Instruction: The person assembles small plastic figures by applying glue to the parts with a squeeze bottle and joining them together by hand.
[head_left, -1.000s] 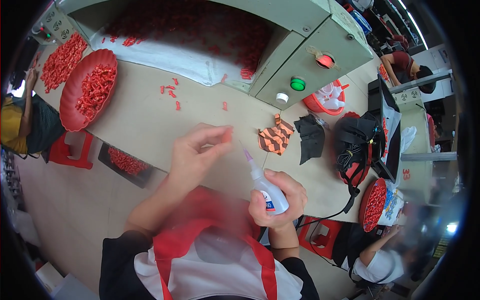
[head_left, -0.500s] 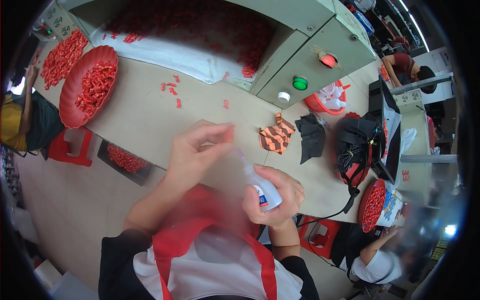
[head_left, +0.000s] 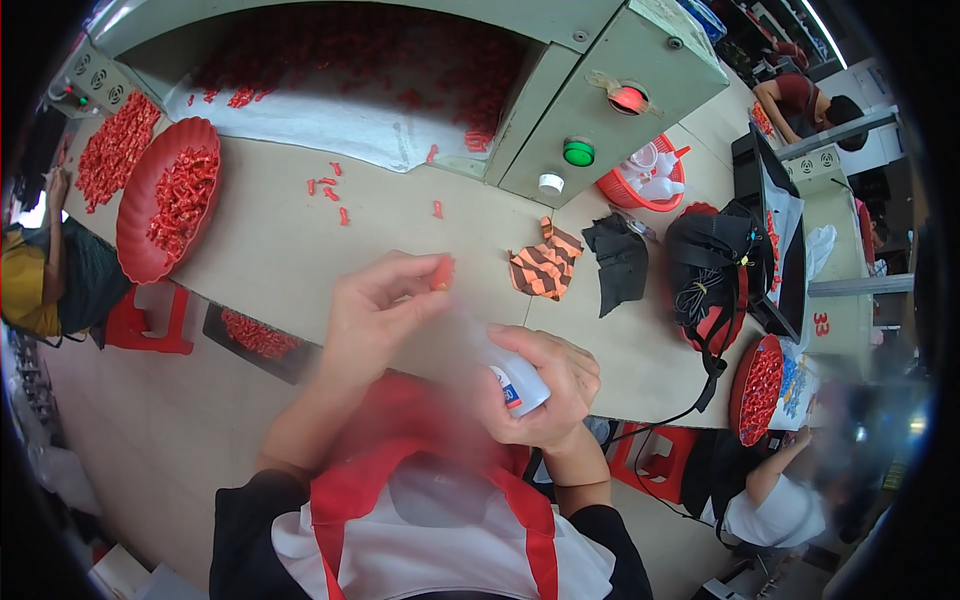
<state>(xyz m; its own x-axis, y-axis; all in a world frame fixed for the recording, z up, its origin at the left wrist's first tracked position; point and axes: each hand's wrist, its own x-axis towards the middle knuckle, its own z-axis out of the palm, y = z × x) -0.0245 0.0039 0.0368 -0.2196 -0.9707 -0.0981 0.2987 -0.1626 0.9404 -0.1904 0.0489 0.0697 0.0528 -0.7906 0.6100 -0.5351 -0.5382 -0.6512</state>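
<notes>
My left hand [head_left: 372, 305] is closed in a pinch above the table's near edge, with a small red plastic piece [head_left: 443, 272] between thumb and fingertips. Wrapped round a white squeeze bottle [head_left: 522, 380] with a blue-and-white label, my right hand [head_left: 560, 385] sits lower and to the right. The bottle tilts with its upper end toward the red piece. A hazy blur hides its nozzle, so I cannot tell whether it touches the piece. Several similar red pieces [head_left: 330, 194] lie loose on the table beyond my left hand.
A red scalloped bowl [head_left: 128, 215] of red pieces stands at left, beside a heap [head_left: 117, 150]. A grey-green machine [head_left: 560, 110] spans the back. Right of my hands lie an orange-brown cloth [head_left: 545, 262], a black cloth [head_left: 618, 265], a bottle basket [head_left: 640, 200] and a black bag [head_left: 715, 260].
The view has shifted slightly, moving the table's things a little to the left. The bottle leans further left, and its purple tip has gone into the blur. Both grips stay the same.
</notes>
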